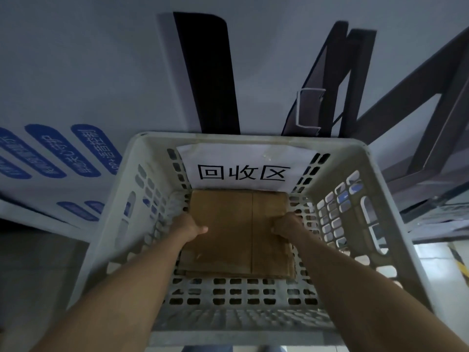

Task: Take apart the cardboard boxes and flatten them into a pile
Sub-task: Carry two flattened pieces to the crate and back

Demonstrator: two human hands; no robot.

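A pile of flattened brown cardboard [236, 232] lies at the bottom of a grey perforated plastic crate [355, 250]. Both my arms reach down into the crate. My left hand [189, 228] grips the left edge of the top cardboard sheet, thumb on top. My right hand [285, 226] grips its right edge, fingers curled round it. The top sheet has a vertical fold line right of its middle. Lower sheets stick out at the near left corner.
A white paper sign [243, 166] with black characters hangs on the crate's far wall. Behind the crate stand a white wall with blue labels [63, 151], a dark vertical panel [210, 77] and a dark metal frame [380, 102] on the right.
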